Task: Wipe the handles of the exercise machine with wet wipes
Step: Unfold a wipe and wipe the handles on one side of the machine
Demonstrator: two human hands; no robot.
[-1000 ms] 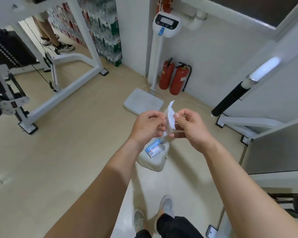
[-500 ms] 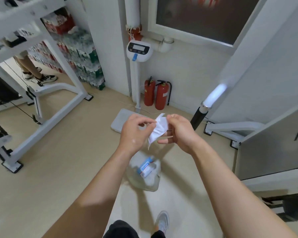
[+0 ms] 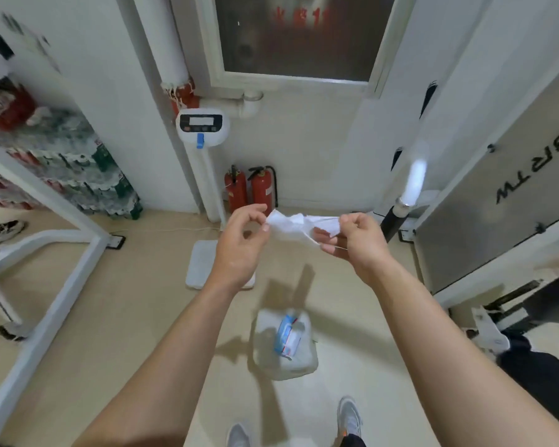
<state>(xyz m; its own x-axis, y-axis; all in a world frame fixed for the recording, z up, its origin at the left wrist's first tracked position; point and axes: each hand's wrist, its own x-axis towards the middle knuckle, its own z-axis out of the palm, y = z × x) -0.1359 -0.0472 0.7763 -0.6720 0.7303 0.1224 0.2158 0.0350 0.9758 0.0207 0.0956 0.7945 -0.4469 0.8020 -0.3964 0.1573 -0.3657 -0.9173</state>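
Note:
A crumpled white wet wipe (image 3: 296,225) is stretched between my two hands at chest height. My left hand (image 3: 241,245) pinches its left end with thumb and fingertip. My right hand (image 3: 357,238) grips its right end. Just right of my right hand, a machine handle (image 3: 394,221) with a black grip and a shiny metal bar rises from the white exercise machine (image 3: 497,188). On the floor below my hands lies a blue and white wet wipe pack (image 3: 288,337) inside a clear plastic bag (image 3: 284,359).
A standing scale (image 3: 204,130) with its white platform (image 3: 200,262) and two red fire extinguishers (image 3: 250,188) stand against the far wall. A white machine frame (image 3: 62,253) runs along the left, with stacked bottled water (image 3: 78,175) behind. My shoes (image 3: 347,414) are at the bottom.
My hands have moved apart and pulled the folded wipe open between them. The view has tilted upward, showing more of the wall and window.

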